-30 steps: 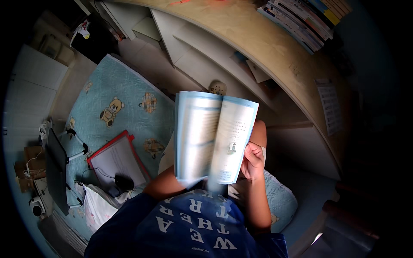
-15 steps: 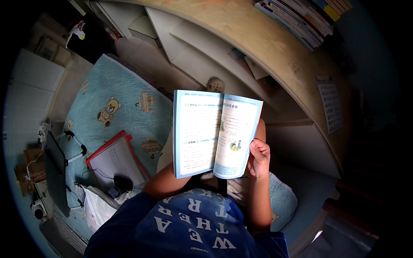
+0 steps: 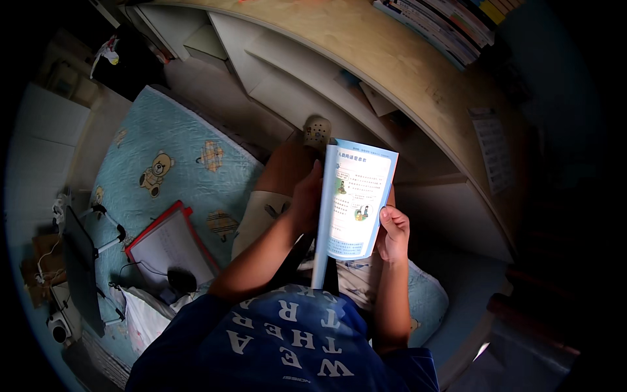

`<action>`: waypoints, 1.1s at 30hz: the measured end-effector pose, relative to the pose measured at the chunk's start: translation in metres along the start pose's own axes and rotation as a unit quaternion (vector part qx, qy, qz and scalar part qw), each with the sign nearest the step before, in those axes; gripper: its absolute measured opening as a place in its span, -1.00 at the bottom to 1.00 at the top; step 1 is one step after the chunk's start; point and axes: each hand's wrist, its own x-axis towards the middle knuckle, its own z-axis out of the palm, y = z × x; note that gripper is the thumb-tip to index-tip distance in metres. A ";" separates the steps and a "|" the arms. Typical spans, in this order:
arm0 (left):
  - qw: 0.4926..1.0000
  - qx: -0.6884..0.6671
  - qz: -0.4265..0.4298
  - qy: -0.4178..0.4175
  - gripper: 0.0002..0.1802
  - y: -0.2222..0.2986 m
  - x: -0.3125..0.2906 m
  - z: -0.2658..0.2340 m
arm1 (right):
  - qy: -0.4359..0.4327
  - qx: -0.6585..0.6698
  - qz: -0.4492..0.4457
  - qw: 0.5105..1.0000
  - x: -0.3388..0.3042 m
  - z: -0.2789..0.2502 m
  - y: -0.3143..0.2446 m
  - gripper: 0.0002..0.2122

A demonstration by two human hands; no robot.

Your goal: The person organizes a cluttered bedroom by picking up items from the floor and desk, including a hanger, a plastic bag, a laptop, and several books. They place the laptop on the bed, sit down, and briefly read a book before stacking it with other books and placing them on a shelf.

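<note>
An open book (image 3: 356, 202) with blue-bordered pages stands tilted above my lap. Its right page faces me, with printed text and small coloured drawings, while the left part is turned nearly edge-on. My right hand (image 3: 394, 236) grips the right edge, thumb on the page and fingers behind. Close against the book's left side is my left hand (image 3: 307, 199), in shadow. How its fingers are bent, and whether they grip the leaves, is not clear.
A blue bear-patterned quilt (image 3: 179, 140) lies to the left. On it are a red folder (image 3: 147, 232) with papers, a dark mouse-shaped object (image 3: 181, 279) and a folding stand (image 3: 85, 268). Wooden shelving (image 3: 307, 65) curves ahead, with stacked books (image 3: 437, 29) on top. A clog (image 3: 317, 130) is on my foot.
The book's left part has swung up from lying open to nearly edge-on. My left hand, hidden behind it before, now shows beside it. The right hand keeps its grip.
</note>
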 end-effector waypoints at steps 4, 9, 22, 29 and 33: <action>0.996 0.032 -0.019 0.075 -0.48 0.005 0.005 0.012 | -0.031 0.015 -0.019 0.999 -0.001 -0.006 -0.003 -0.77; 0.946 0.262 0.088 0.168 -0.70 0.001 0.008 0.018 | -0.012 -0.053 0.003 0.998 -0.011 -0.001 -0.011 -0.52; 0.904 0.391 0.123 0.119 -0.70 -0.010 0.008 0.015 | 0.040 -0.127 -0.010 0.991 -0.002 0.000 0.003 -0.65; 0.839 0.497 0.206 0.082 -0.68 -0.013 0.003 0.022 | 0.052 -0.110 0.000 0.993 -0.004 -0.002 0.001 -0.65; 0.817 0.527 0.219 0.080 -0.75 -0.016 0.000 0.027 | 0.036 -0.101 -0.032 0.994 -0.005 -0.002 0.002 -0.59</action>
